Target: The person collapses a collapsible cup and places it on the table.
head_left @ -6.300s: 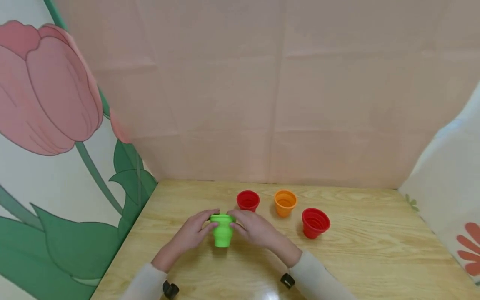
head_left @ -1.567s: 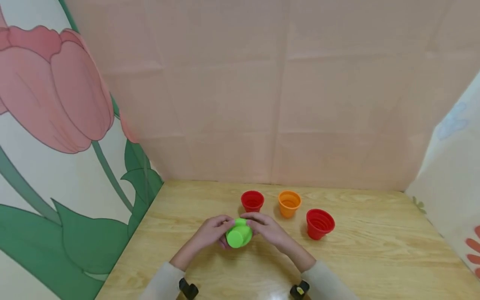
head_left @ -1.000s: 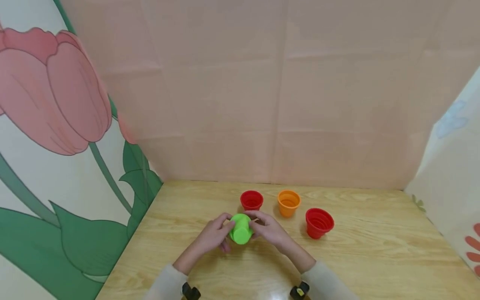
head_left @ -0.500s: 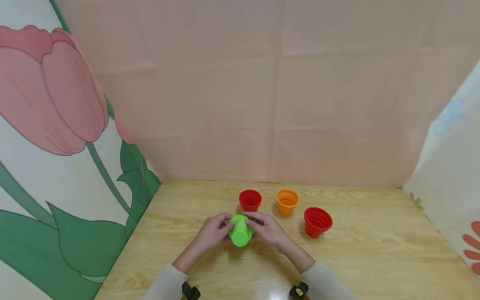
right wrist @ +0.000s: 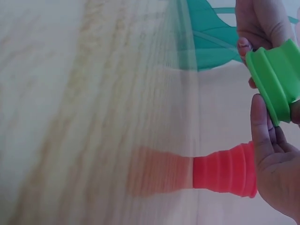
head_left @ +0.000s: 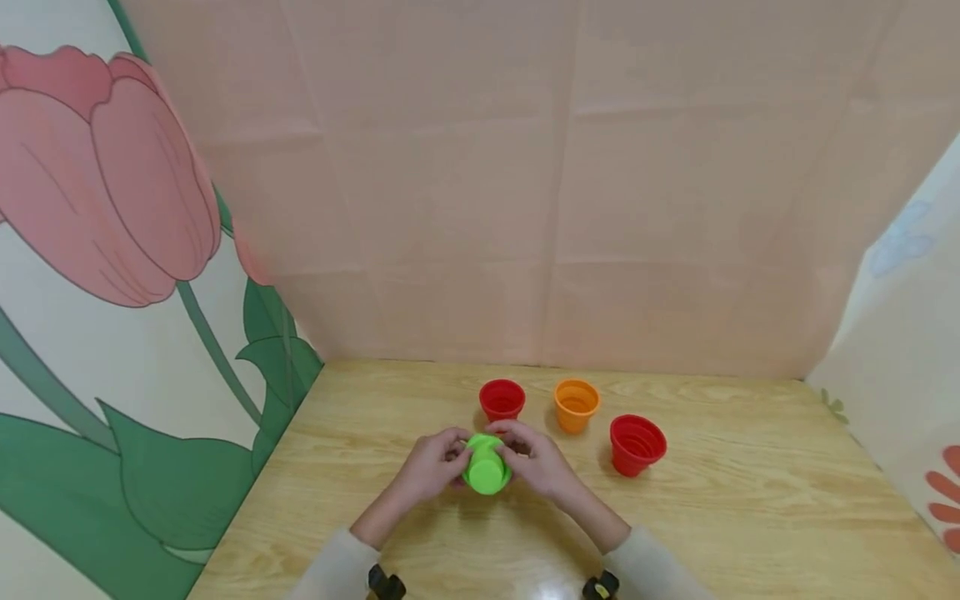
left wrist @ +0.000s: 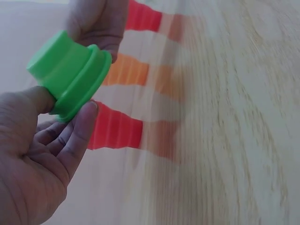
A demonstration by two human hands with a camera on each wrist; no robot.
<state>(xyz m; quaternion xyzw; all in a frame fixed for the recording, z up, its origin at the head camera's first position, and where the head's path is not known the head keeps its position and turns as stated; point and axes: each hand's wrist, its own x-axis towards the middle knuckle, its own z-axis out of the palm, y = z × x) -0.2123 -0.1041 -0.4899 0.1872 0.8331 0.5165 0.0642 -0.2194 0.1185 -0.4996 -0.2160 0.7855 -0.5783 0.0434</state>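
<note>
Both hands hold a green collapsible cup (head_left: 487,475) in front of the other cups. Its base faces the head camera, and the body is partly folded into the wide rim. The left hand (head_left: 433,463) pinches its left side, the thumb on the folded wall and fingertips at the rim. My right hand (head_left: 537,461) grips the opposite side the same way. In the left wrist view the green cup (left wrist: 63,70) is tilted and held above the table. The right wrist view shows the cup's rim (right wrist: 268,86) between both hands; its inside is hidden.
A red cup (head_left: 502,399) stands just behind the hands, with an orange cup (head_left: 576,407) to its right. Another red cup (head_left: 637,446) stands nearer on the right. The wooden table (head_left: 735,500) ends at a pinkish draped backdrop (head_left: 450,208).
Several seconds ago the green cup was extended, base down and farther left. Now it is turned base toward the head camera and partly folded. Over the last half second its base has sunk closer to the rim.
</note>
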